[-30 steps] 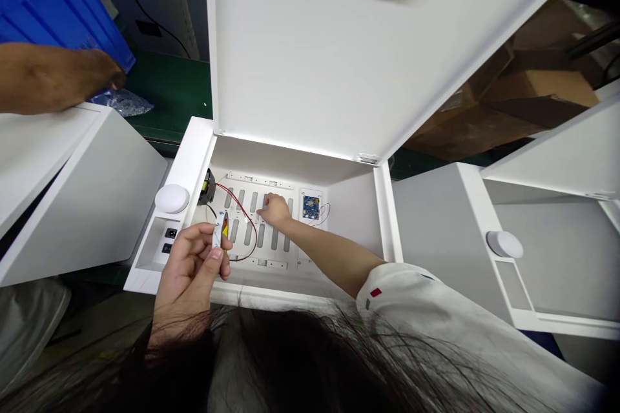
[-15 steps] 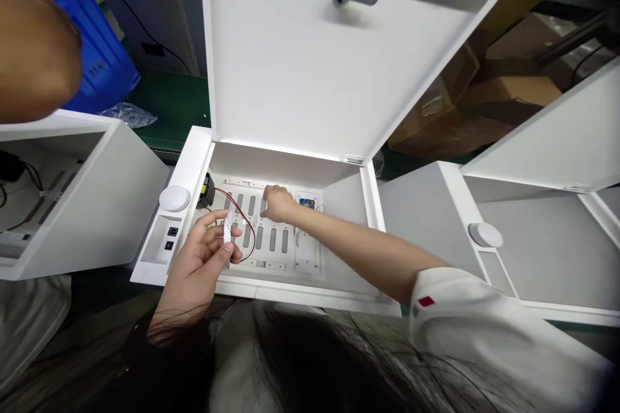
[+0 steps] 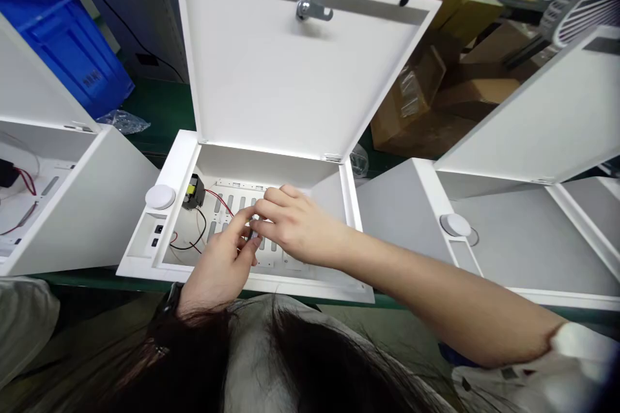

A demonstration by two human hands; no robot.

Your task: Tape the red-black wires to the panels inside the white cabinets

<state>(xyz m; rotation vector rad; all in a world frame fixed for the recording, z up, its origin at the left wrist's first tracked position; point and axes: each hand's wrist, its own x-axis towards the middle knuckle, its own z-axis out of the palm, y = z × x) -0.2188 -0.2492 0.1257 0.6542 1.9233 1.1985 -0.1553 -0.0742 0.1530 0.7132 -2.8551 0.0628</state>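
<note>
My left hand (image 3: 224,264) pinches a small white strip (image 3: 253,233), which the fingers mostly cover. My right hand (image 3: 293,224) meets it there, fingertips closed on the same strip. Both hands are over the open white metal box (image 3: 167,156), whose lid (image 3: 271,71) stands up at the back. Inside, a slotted plate (image 3: 230,202) forms the floor. A black block with a yellow label (image 3: 194,192) sits at the box's left inner wall, with red and black wires (image 3: 201,232) loose beside it. My hands hide the plate's right part.
Similar white boxes stand to the left (image 3: 92,206) and right (image 3: 402,206), lids raised. A blue bin (image 3: 72,51) is at the back left, clear plastic wrap (image 3: 123,121) by it. Cardboard boxes (image 3: 411,103) and a fan (image 3: 581,16) are at the back right.
My right hand has come back from the slotted plate to meet my left at the strip. The left has moved slightly right. An arm at the upper left has left the view.
</note>
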